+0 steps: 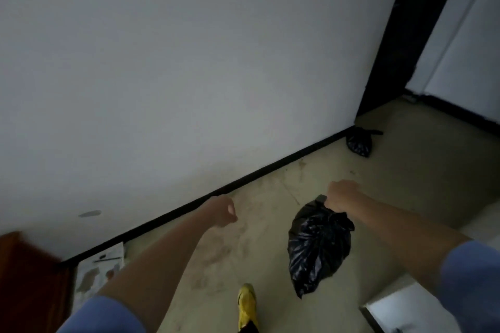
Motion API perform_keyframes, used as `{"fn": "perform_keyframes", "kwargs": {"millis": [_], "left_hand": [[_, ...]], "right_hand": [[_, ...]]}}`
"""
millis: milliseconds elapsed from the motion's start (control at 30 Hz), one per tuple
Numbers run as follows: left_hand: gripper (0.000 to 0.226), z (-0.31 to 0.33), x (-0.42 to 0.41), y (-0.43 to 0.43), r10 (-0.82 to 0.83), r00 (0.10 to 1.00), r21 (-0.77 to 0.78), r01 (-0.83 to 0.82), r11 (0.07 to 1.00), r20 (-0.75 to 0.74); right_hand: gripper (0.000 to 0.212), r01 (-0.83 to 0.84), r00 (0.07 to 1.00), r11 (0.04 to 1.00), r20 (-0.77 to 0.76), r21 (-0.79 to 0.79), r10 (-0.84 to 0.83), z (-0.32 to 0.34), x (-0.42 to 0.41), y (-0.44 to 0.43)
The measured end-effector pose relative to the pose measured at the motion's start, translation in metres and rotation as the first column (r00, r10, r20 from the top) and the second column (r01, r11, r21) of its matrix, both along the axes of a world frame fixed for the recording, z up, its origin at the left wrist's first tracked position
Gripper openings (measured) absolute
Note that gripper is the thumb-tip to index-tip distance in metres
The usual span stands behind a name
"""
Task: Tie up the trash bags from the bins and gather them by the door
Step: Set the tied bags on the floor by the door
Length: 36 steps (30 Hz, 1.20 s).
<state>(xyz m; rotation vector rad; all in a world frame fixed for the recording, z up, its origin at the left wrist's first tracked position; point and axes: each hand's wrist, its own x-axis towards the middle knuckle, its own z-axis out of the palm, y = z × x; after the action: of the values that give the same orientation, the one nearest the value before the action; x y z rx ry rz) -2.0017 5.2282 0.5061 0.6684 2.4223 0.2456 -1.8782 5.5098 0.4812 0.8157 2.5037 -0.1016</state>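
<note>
Far left of your left hand, a reddish-brown piece of furniture (25, 273) meets the white wall (189, 62), and a stained sheet of paper (101, 267) lies flat on the floor against the black skirting board (243, 178). Your left hand (223, 212) is curled into a loose fist with nothing in it, held out just short of that skirting. Below and to its right, a yellow shoe (246, 303) is planted on the beige floor (257, 224) (scuffed and marked). Your right hand (341, 194) is closed around the gathered neck of a black trash bag (318, 246), which hangs beneath the fist, clear of the floor as far as can be judged. Beyond that hand, up and to the right, a second black trash bag (359, 143) sits on the floor, tied, touching the wall's corner beside the dark door frame (392, 48). Under your right forearm, a pale box (400, 308) is partly in view.
</note>
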Motion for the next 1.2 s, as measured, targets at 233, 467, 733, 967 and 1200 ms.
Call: {"fn": "perform_keyframes", "kwargs": {"millis": [233, 467, 733, 967, 1200], "left_hand": [[0.023, -0.015, -0.164, 0.137, -0.172, 0.984, -0.027, 0.173, 0.985, 0.041], [0.022, -0.018, -0.272, 0.314, -0.333, 0.94, -0.035, 0.336, 0.941, 0.079], [0.025, -0.062, -0.321, 0.536, -0.438, 0.889, -0.06, 0.449, 0.892, 0.133], [0.024, -0.064, -0.364, 0.689, -0.417, 0.896, -0.032, 0.427, 0.904, 0.154], [0.027, -0.096, -0.434, 0.804, -0.414, 0.888, -0.048, 0.431, 0.901, 0.198]], "right_hand": [[0.08, 0.128, 0.922, 0.991, 0.373, -0.045, -0.102, -0.005, -0.116, 0.118], [0.063, 0.334, 0.929, 0.942, 0.183, -0.039, -0.322, 0.0, -0.163, 0.253], [0.059, 0.382, 0.918, 0.921, 0.142, -0.069, -0.37, -0.046, -0.208, 0.431], [0.037, 0.272, 0.96, 0.962, 0.083, -0.037, -0.268, -0.05, -0.267, 0.583], [0.017, 0.228, 0.97, 0.974, 0.09, -0.016, -0.226, -0.081, -0.341, 0.714]]}}
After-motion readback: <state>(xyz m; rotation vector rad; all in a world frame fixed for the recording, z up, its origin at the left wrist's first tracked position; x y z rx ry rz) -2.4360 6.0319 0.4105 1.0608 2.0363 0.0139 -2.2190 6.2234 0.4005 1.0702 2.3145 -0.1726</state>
